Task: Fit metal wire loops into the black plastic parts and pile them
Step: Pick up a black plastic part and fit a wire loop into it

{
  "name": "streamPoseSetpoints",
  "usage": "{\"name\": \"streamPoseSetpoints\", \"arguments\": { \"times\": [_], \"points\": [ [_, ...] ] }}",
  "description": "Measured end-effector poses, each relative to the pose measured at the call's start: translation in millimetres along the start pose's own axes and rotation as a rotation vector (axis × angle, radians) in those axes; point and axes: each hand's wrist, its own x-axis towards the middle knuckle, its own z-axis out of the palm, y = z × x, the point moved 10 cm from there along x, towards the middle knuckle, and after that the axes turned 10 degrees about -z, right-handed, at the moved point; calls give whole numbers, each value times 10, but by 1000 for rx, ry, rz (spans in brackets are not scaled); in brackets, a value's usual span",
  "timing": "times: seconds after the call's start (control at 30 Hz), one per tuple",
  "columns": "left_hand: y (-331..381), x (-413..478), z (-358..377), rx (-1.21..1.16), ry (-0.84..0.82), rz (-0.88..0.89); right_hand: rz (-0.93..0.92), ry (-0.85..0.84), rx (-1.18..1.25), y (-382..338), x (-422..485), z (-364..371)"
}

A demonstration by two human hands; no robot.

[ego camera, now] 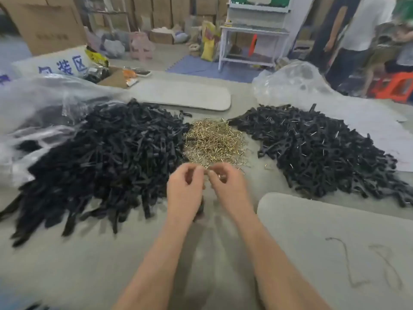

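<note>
A big heap of plain black plastic parts (105, 157) lies on the left of the table. In the middle sits a small mound of brass-coloured wire loops (212, 139). On the right lies a second heap of black parts with wire glints in them (321, 151). My left hand (185, 189) and my right hand (228, 184) meet just in front of the wire mound, fingers curled, fingertips close together. My left hand holds a black plastic part that hangs below its palm (200, 210). My right fingertips pinch a small wire loop (210, 172), blurred.
Clear plastic bags lie at the far left (40, 101) and far right (292, 83). A grey pad (187, 95) lies beyond the heaps, another (335, 242) at my right forearm. People stand at the back right (357, 30). Cardboard boxes line the back.
</note>
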Motion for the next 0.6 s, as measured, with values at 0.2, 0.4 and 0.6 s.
{"name": "streamPoseSetpoints", "arguments": {
  "times": [0.2,0.4,0.6],
  "points": [
    [-114,395,-640,-228,276,-76,-234,-317,-626,-218,253,965],
    [-246,503,-668,-175,272,-116,-254,-265,-677,-239,283,1011],
    [-106,454,-536,48,230,-62,-148,-128,-328,-208,348,559]
  ]
}}
